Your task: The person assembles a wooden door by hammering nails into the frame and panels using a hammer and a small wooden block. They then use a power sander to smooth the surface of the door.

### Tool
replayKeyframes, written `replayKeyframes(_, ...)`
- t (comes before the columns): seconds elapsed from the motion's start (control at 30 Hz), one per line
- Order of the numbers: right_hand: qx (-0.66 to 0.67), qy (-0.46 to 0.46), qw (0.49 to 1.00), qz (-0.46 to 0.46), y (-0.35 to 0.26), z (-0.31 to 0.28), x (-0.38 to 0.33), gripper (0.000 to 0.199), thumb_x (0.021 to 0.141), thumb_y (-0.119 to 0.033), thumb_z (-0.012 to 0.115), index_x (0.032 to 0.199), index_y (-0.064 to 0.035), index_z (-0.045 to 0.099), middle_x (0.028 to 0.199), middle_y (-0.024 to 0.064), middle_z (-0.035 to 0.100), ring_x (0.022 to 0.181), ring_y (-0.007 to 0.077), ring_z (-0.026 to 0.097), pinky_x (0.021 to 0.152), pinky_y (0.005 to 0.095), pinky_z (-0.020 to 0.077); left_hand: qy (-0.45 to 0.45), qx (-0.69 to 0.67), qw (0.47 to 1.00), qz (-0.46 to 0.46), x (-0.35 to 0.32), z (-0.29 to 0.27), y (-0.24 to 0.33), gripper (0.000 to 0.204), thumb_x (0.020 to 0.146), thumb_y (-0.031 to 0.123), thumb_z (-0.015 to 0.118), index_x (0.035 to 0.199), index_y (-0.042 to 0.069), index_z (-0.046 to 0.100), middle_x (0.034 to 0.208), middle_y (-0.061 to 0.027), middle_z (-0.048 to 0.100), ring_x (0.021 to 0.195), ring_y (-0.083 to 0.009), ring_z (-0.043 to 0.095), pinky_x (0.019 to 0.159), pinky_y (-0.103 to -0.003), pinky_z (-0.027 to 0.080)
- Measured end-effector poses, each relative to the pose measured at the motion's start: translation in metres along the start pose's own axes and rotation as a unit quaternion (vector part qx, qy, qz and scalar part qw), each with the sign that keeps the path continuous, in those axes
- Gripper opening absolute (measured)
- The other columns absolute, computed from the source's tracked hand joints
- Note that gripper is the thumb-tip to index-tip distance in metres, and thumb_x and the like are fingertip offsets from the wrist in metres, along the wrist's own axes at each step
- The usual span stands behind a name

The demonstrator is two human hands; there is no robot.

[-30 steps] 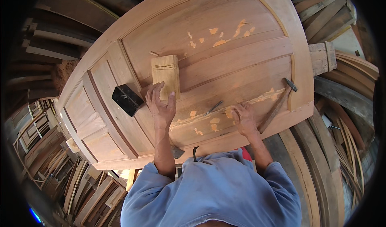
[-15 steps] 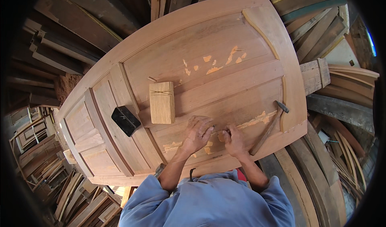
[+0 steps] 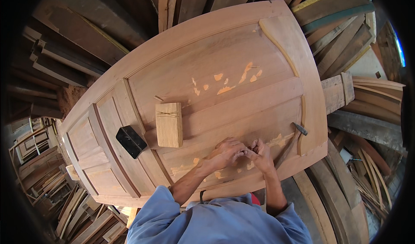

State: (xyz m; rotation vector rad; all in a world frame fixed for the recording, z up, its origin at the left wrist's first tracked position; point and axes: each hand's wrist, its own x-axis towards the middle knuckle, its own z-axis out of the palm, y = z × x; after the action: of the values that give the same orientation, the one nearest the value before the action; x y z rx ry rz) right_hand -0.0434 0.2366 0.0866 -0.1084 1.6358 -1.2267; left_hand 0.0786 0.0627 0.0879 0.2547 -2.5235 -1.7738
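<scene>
My left hand (image 3: 228, 151) and my right hand (image 3: 261, 155) meet fingertip to fingertip, just above the near side of a wooden panelled door (image 3: 173, 66). Both have their fingers curled in a pinch; whatever small thing they may hold is hidden. Orange-tan filler patches (image 3: 218, 174) mark the panel below them. To the right of my right hand lies a hammer (image 3: 287, 149), its dark head toward the door's right end. A light wooden block (image 3: 169, 125) with crossed dark lines rests left of my left hand, and a black box (image 3: 131, 142) sits beyond it.
A short peg-like piece (image 3: 158, 98) lies by the block. More filler patches (image 3: 225, 89) show on the far panel. Stacked boards (image 3: 86, 23) crowd the far left, and dark planks (image 3: 363, 129) lie along the right. Loose timber (image 3: 43, 170) fills the left side.
My hands have come together and moved right, toward the hammer; before, a gap lay between them. The view has shifted slightly. Block, box and hammer keep their places on the door.
</scene>
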Motion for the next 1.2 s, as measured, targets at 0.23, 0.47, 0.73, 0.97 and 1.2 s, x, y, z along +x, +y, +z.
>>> replayKeyframes(0.23,0.076,0.016,0.997,0.007,-0.008,-0.010,-0.002,0.029,0.092,-0.011,0.078,0.105,-0.0022,0.053,0.085,0.0010,0.060,0.075,0.0073,0.054,0.068,0.0239,0.0470,-0.064,-0.077,0.993,-0.057,0.026,-0.012,-0.004,0.016,0.089,0.008,0.075,0.104,0.005,0.071,0.097,-0.0114,0.071,0.094,-0.0318,0.068,0.083,-0.042,0.054)
replayKeyframes(0.47,-0.382,0.369,0.845,-0.064,0.004,-0.066,-0.033,0.052,0.096,-0.018,0.071,0.137,0.0051,0.048,0.127,0.0232,0.058,0.111,0.0318,0.059,0.096,0.0444,0.0477,0.172,-0.079,0.977,-0.098,0.055,-0.036,-0.041,0.014,0.092,-0.004,0.071,0.103,0.004,0.069,0.092,-0.0088,0.068,0.083,-0.0212,0.067,0.075,-0.033,0.054)
replayKeyframes(0.73,-0.383,0.360,0.849,-0.057,0.062,-0.101,-0.039,0.062,0.095,-0.017,0.067,0.145,0.0103,0.041,0.128,0.0284,0.053,0.119,0.0427,0.054,0.105,0.0521,0.0418,0.290,-0.026,0.941,-0.172,0.093,-0.047,-0.083,0.007,0.090,0.003,0.073,0.096,0.005,0.071,0.085,-0.0102,0.068,0.080,-0.0287,0.063,0.084,-0.039,0.050)
replayKeyframes(0.97,-0.045,0.256,0.963,-0.077,-0.035,-0.071,-0.037,0.049,0.107,-0.024,0.053,0.147,0.0025,0.045,0.094,0.0072,0.062,0.076,0.0137,0.059,0.069,0.0296,0.0503,0.291,0.053,0.926,-0.236,0.108,-0.046,-0.066,0.003,0.089,0.011,0.075,0.092,0.011,0.075,0.085,-0.0066,0.072,0.086,-0.0281,0.063,0.091,-0.041,0.045)
replayKeyframes(1.2,-0.116,0.140,0.981,-0.075,-0.077,-0.031,-0.019,0.056,0.107,-0.029,0.056,0.147,0.0097,0.048,0.089,0.0044,0.060,0.072,0.0097,0.055,0.063,0.0259,0.0480,0.303,0.151,0.920,-0.196,0.110,-0.032,-0.080,0.003,0.085,0.012,0.078,0.087,0.012,0.076,0.087,-0.0051,0.074,0.087,-0.0266,0.061,0.089,-0.040,0.044)
